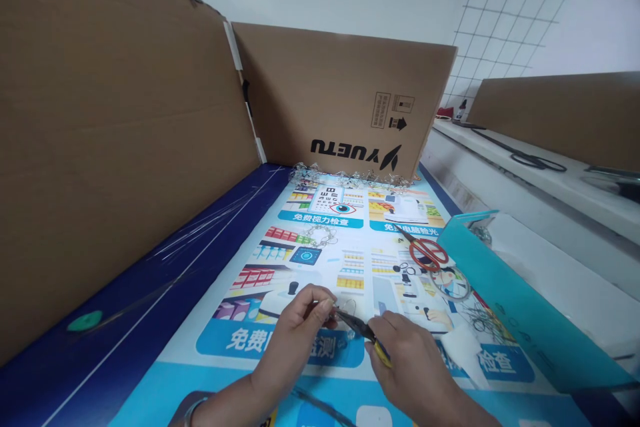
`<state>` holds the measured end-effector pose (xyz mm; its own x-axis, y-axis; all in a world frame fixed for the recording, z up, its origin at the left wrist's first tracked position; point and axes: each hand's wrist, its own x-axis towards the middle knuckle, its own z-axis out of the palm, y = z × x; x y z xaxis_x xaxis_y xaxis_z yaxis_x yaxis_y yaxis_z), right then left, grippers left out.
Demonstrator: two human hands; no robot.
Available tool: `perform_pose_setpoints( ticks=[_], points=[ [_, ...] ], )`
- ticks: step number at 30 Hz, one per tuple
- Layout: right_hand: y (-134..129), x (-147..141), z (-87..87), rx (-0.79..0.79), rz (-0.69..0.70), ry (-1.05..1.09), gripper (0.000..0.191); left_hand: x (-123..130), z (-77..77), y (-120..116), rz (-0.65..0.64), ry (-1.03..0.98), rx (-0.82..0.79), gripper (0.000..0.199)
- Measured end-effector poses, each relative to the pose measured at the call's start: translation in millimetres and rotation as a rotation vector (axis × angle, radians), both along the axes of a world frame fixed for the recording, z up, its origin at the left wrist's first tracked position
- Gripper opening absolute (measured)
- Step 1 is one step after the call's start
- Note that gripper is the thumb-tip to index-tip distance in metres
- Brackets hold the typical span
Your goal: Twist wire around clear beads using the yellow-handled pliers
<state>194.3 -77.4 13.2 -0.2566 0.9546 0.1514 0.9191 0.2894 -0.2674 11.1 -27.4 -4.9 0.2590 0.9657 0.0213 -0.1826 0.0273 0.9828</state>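
My left hand pinches a small piece with clear beads and thin wire between thumb and fingertips. My right hand is wrapped round a pair of pliers with yellow-and-black handles. Their dark jaws point left and meet the piece at my left fingertips. Whether the jaws are closed on the wire is too small to tell. A finished-looking ring of clear beads lies on the printed sheet beyond my hands.
Red-handled scissors, a wire coil and loose wire clippings lie at right, beside a teal box. More beaded pieces line the back by a cardboard panel. Clear strands and a green piece lie left.
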Motion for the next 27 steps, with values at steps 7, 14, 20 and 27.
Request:
perform_pose_setpoints(
  ticks=[7, 14, 20, 27],
  points=[
    [2.5, 0.0, 7.6, -0.149, -0.012, 0.122, 0.003, -0.7, 2.0, 2.9, -0.022, 0.023, 0.0, 0.016],
    [8.4, 2.9, 13.2, -0.227, -0.03, 0.196, 0.006, -0.5, 2.4, 6.0, -0.046, -0.042, -0.086, 0.019],
    [5.4, 4.0, 7.1, -0.15, -0.022, 0.147, 0.01, 0.3, 0.6, 5.2, -0.003, 0.022, -0.039, 0.019],
    [2.7, 2.4, 3.4, -0.082, -0.003, 0.056, 0.011, 0.1, 0.7, 4.5, -0.001, 0.088, -0.009, 0.018]
  ],
)
